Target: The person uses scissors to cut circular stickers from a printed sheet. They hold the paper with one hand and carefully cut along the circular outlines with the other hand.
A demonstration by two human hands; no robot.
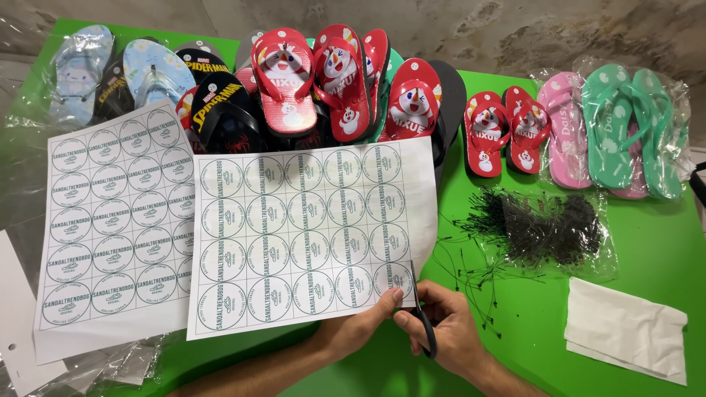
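The left hand (353,331) pinches the label sheet's (309,228) lower right corner; the right hand (448,334) grips scissors (421,312), blades at that edge. No label looks cut out yet, and a second sheet (114,220) left of it lies whole.

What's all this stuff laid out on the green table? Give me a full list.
Label sheet being cut: one, white with green round labels, centre.
Second label sheet: one, same print, left.
Scissors: one pair, dark, at the first sheet's lower right corner.
Red flip-flops: several, snowman print, top centre and right.
Black flip-flops: a few, top left.
Pale blue flip-flops: bagged, far top left.
Pink and teal flip-flops: bagged, top right.
Black tag strings: a heap on clear plastic, right.
White folded paper: lower right.
Green table: one.
Left hand: holds the sheet's bottom edge.
Right hand: holds the scissors.
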